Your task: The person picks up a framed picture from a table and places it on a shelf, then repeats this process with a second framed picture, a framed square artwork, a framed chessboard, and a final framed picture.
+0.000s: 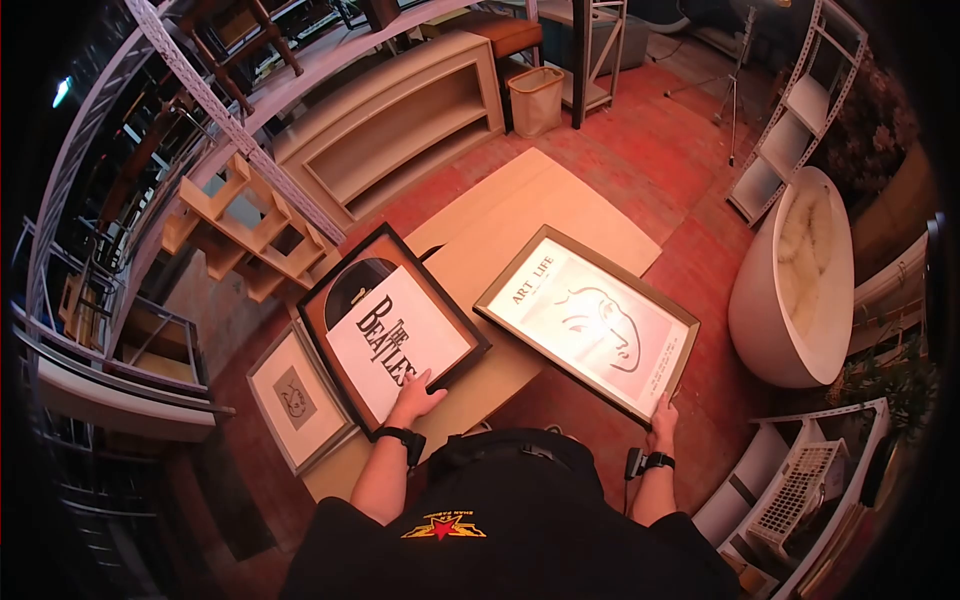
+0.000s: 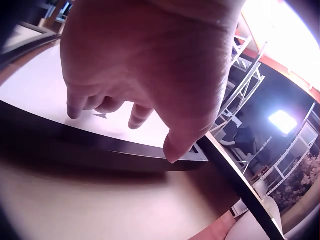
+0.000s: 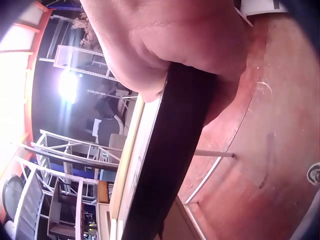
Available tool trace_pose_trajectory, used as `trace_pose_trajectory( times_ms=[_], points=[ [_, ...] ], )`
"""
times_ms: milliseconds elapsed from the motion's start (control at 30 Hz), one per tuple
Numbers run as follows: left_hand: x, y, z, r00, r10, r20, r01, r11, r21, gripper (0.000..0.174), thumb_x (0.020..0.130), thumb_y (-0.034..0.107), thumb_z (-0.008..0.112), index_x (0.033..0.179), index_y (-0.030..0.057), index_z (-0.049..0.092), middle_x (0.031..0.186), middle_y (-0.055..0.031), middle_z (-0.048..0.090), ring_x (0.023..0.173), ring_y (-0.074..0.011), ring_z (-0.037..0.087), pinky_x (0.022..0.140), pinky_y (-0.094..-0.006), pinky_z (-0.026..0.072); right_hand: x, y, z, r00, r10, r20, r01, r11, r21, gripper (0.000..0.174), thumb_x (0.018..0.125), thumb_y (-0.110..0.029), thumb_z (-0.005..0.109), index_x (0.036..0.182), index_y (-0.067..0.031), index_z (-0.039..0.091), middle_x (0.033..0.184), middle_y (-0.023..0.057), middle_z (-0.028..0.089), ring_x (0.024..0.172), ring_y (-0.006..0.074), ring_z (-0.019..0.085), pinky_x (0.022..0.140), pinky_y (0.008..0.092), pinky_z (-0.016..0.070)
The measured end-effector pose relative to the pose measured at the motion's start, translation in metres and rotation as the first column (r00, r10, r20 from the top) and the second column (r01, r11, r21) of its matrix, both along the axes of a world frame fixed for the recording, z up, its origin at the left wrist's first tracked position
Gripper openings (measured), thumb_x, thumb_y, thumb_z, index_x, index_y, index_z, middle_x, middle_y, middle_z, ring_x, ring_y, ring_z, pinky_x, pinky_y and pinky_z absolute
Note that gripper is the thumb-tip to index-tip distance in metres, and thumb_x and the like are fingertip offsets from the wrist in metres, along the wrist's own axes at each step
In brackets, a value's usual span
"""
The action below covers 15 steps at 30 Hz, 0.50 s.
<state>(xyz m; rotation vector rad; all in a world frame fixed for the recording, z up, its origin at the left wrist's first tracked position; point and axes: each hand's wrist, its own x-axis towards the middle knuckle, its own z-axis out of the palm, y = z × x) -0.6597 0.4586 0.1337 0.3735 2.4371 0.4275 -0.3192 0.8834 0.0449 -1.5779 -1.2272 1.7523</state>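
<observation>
Right hand: the drawing frame is being pinched near its closest corner, thumb on the front, fingers curled behind the dark edge. Left hand: the record frame is being touched, not clamped; fingers are being held spread over the face, thumb being rested on the rim. Out to the left of that hand, the small frame is being partly overlapped. Ahead of both grips, the table is being partly covered; whether the drawing frame is being supported by it, cannot tell. Handling, as judged: both stiff, fairly light but broad; glare is being thrown back, so slick, breakable glazing is being assumed. Opposite rims are being favoured as holds, faces being spared pressure.
</observation>
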Motion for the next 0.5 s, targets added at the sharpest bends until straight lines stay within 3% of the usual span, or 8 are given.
trace_pose_trajectory(
  times_ms=[200,267,300,367,400,433,500],
  points=[
    [0.006,0.008,0.010,0.998,0.017,-0.055,-0.017,1.000,0.009,0.081,0.075,0.047,0.065,0.140,0.0069,0.037,0.140,-0.0397,0.022,0.134,-0.0470,0.024,0.109,-0.0413,0.0276,0.033,0.003,0.010,0.999,-0.007,-0.041,0.006,0.999,-0.032,0.042,0.097,-0.029,0.049,0.111,0.0099,0.055,0.099,0.0114,0.064,0.084,0.0170,0.061,0.074,0.0295,0.0482],
    [0.003,0.013,0.011,0.986,0.014,-0.165,-0.006,0.999,0.050,0.071,0.078,0.042,0.064,0.133,0.0011,0.044,0.135,-0.0349,0.037,0.128,-0.0428,0.036,0.107,-0.0405,0.0317,0.045,-0.002,0.015,0.999,0.007,-0.037,-0.009,0.999,-0.050,0.042,0.096,-0.029,0.049,0.112,0.0096,0.055,0.100,0.0116,0.063,0.084,0.0171,0.061,0.074,0.0297,0.0483],
    [0.002,0.019,0.013,0.986,0.001,-0.167,0.008,0.999,0.049,0.071,0.078,0.042,0.064,0.133,0.0011,0.044,0.135,-0.0349,0.037,0.128,-0.0428,0.036,0.107,-0.0405,0.0317,0.049,-0.008,0.018,0.998,-0.005,-0.069,0.000,0.998,-0.066,0.042,0.096,-0.028,0.050,0.113,0.0094,0.054,0.100,0.0116,0.063,0.085,0.0173,0.061,0.074,0.0297,0.0484],
    [0.002,0.032,0.014,0.950,0.114,-0.290,-0.009,0.941,0.339,0.060,0.082,0.037,0.063,0.125,-0.0029,0.052,0.125,-0.0274,0.052,0.117,-0.0385,0.050,0.101,-0.0410,0.0386,0.057,-0.019,0.024,0.994,-0.032,-0.103,0.024,0.996,-0.084,0.042,0.096,-0.028,0.050,0.114,0.0091,0.054,0.101,0.0115,0.063,0.086,0.0176,0.061,0.074,0.0296,0.0485],
    [0.001,0.042,0.012,0.937,0.170,-0.305,-0.036,0.915,0.401,0.051,0.086,0.035,0.060,0.120,-0.0034,0.056,0.116,-0.0223,0.060,0.108,-0.0337,0.058,0.094,-0.0388,0.0443,0.061,-0.025,0.026,0.991,-0.044,-0.124,0.031,0.994,-0.102,0.041,0.096,-0.029,0.050,0.113,0.0079,0.054,0.099,0.0105,0.063,0.083,0.0178,0.061,0.072,0.0302,0.0494],
    [-0.006,0.051,0.007,0.940,0.159,-0.302,-0.026,0.916,0.400,0.051,0.086,0.035,0.060,0.120,-0.0034,0.056,0.116,-0.0223,0.060,0.108,-0.0337,0.058,0.094,-0.0388,0.0443,0.067,-0.029,0.030,0.988,-0.054,-0.144,0.037,0.992,-0.119,0.040,0.096,-0.029,0.051,0.112,0.0066,0.054,0.098,0.0094,0.063,0.080,0.0180,0.062,0.070,0.0308,0.0502],
    [-0.023,0.070,-0.007,0.958,0.268,-0.101,-0.155,0.782,0.603,0.050,0.090,0.036,0.056,0.119,-0.0037,0.056,0.105,-0.0201,0.064,0.097,-0.0284,0.062,0.085,-0.0344,0.0482,0.073,-0.038,0.052,0.985,-0.059,-0.163,0.040,0.992,-0.116,0.038,0.096,-0.028,0.050,0.112,0.0056,0.055,0.098,0.0087,0.063,0.080,0.0174,0.062,0.071,0.0302,0.0501]
  ],
)
